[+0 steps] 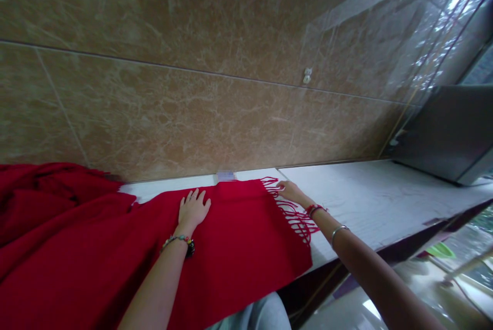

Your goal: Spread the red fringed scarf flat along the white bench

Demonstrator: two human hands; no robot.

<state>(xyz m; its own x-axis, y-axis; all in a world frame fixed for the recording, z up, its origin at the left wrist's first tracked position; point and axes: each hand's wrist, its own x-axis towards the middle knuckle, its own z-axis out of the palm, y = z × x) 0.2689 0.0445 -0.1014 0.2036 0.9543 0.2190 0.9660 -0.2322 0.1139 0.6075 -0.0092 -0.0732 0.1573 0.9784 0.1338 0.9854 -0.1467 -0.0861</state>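
A red fringed scarf (239,237) is spread over the white counter, its fringed end to the right and its lower edge over the counter's front. My left hand (194,210) lies flat on the cloth with fingers spread. At the upper corner of the fringe (296,219), my right hand (291,191) has its thumb and fingers pinched together on red strands. Toward the left, the cloth continues into a bunched red heap (50,201).
Brown marbled tiles (185,109) cover the wall behind the white counter (358,196). A small pale label-like object (226,176) sits at the wall's foot. A grey box-shaped appliance (447,130) stands at the right end. Below right is a green basin (441,250).
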